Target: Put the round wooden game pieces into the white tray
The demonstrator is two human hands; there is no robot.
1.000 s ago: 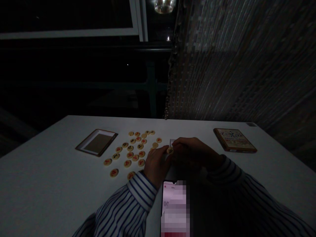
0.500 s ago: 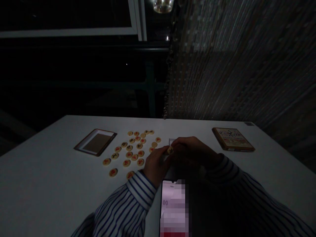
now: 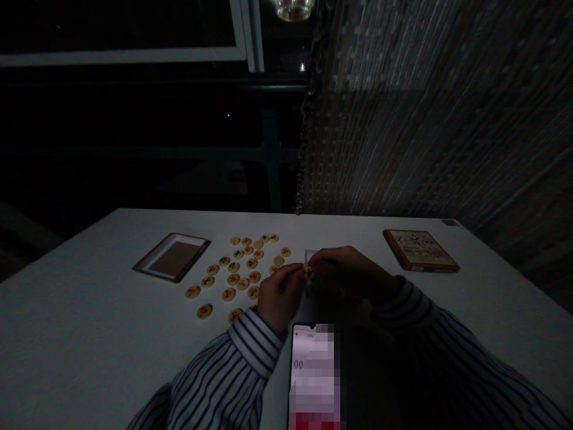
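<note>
Between my two hands, at the middle of the table, is a round wooden Chinese chess piece (image 3: 308,273) with a dark character facing up. My left hand (image 3: 276,298) is closed, its thumb and fingertips pinching the piece's left edge. My right hand (image 3: 347,269) curls around a small clear plastic case (image 3: 309,255); only the case's far corner shows and its lower part is in deep shadow. Several more Chinese chess pieces (image 3: 233,279), with red or black characters, lie scattered left of my hands. A few pieces are partly hidden by my left hand and sleeve.
An open shallow box tray (image 3: 203,244) lies on the white table (image 3: 89,334) at the left. Toward the right rests a flat box with a printed cover (image 3: 421,248). A lit phone (image 3: 301,382) lies below my hands. A bead curtain (image 3: 380,149) hangs behind the table.
My left fingers have shifted slightly and straightened beside the piece, which shows a little less between them. The right hand stays nearly in place. The view moves slightly.
</note>
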